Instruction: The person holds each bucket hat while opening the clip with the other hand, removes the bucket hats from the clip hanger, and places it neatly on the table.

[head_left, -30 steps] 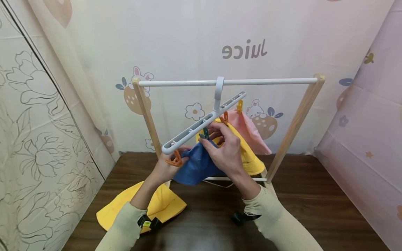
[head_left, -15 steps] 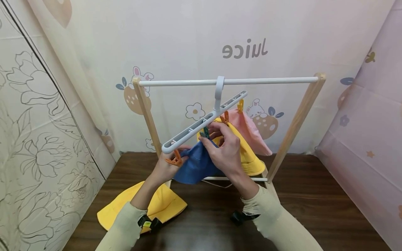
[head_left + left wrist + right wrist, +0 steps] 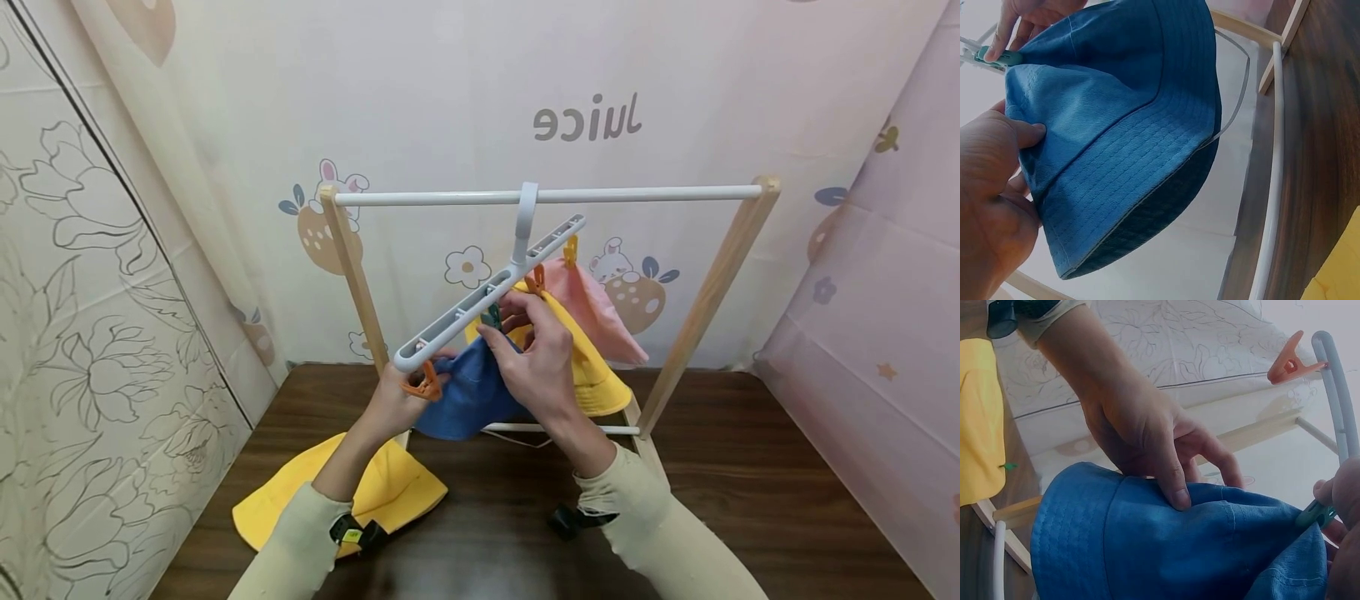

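A blue bucket hat (image 3: 465,392) hangs from the grey clip hanger (image 3: 517,268), its crown gathered at a green clip (image 3: 491,315). My right hand (image 3: 543,358) pinches that clip between thumb and fingers. The thumb of my left hand (image 3: 401,396) presses on the hat's side, its fingers behind the cloth, as the right wrist view shows. The clip's bite on the blue fabric (image 3: 1097,81) appears in the left wrist view. An orange clip (image 3: 427,385) dangles at the hanger's near end beside my left hand, holding nothing.
The hanger hooks over the white rail (image 3: 645,196) of a wooden rack (image 3: 705,308). Behind the blue hat hang a yellow hat (image 3: 600,383) on an orange clip (image 3: 536,281) and a pink hat (image 3: 592,308) on a yellow clip (image 3: 571,250). Another yellow hat (image 3: 401,483) lies on the table at left.
The hanger's near end has swung slightly right and down, along with its orange clip. Both hands keep nearly the same place and hold.
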{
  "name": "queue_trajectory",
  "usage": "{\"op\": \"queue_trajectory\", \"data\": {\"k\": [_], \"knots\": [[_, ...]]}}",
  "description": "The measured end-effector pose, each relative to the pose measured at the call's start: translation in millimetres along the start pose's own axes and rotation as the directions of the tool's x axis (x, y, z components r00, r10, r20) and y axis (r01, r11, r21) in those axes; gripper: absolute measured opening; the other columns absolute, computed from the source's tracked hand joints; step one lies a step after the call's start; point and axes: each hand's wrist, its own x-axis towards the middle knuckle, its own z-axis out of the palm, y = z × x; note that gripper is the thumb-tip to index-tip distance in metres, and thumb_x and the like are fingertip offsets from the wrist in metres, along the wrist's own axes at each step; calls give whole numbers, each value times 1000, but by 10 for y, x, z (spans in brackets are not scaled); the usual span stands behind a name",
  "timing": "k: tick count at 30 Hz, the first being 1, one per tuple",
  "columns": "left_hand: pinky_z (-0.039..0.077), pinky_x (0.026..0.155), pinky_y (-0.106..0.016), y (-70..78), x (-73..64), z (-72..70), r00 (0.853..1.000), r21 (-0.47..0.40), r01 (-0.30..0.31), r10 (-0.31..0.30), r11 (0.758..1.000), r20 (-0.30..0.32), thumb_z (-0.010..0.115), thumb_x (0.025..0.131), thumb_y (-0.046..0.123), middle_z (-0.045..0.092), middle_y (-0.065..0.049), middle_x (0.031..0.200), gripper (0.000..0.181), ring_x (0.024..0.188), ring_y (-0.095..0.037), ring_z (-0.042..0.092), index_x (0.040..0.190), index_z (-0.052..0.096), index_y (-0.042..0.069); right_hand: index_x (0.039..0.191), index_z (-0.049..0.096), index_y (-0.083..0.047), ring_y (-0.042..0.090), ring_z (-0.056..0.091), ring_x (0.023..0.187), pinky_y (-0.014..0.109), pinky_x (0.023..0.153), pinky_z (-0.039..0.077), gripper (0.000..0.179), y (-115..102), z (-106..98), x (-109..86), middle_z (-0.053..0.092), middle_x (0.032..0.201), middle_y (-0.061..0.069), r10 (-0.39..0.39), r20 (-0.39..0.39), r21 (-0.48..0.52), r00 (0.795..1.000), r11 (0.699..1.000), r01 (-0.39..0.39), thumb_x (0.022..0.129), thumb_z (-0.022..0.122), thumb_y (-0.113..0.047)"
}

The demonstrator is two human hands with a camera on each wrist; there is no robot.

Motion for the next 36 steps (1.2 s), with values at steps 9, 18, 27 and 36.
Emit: {"op": "queue_trajectory", "data": {"k": [9,18,27,36], "knots": [[54,108,-16,24,-10,4,1000,5,16,-16,1000,-3,73,103,-8,70,-27,145,35,121,-19,65,138,72,-4,128,73,1,31,74,92,32,77,59,37,-14,5,-2,78,114,19,-9,-4,-3,1000,1000,9,97,89,-9],[57,114,-27,23,-29,-8,999,38,35,-35,999,5,73,103,-7,71,-25,145,36,124,-32,67,138,72,-2,127,74,0,30,74,93,23,79,57,33,-46,7,3,79,112,18,10,-13,-6,1000,1000,-10,98,87,-11],[55,118,-32,26,-59,16,998,97,-54,49,994,48,72,103,-8,81,-15,135,34,126,-29,71,133,77,7,128,74,0,30,74,92,24,80,59,34,-55,22,4,79,112,18,15,-15,2,1000,1000,-15,98,87,-10],[55,106,-27,-9,-59,5,996,114,-76,70,991,52,71,104,-7,81,-17,133,31,115,-26,69,132,77,6,128,74,-1,29,74,92,20,79,56,34,-43,16,7,79,112,18,15,-17,9,1000,1000,-15,98,87,-10]]}}
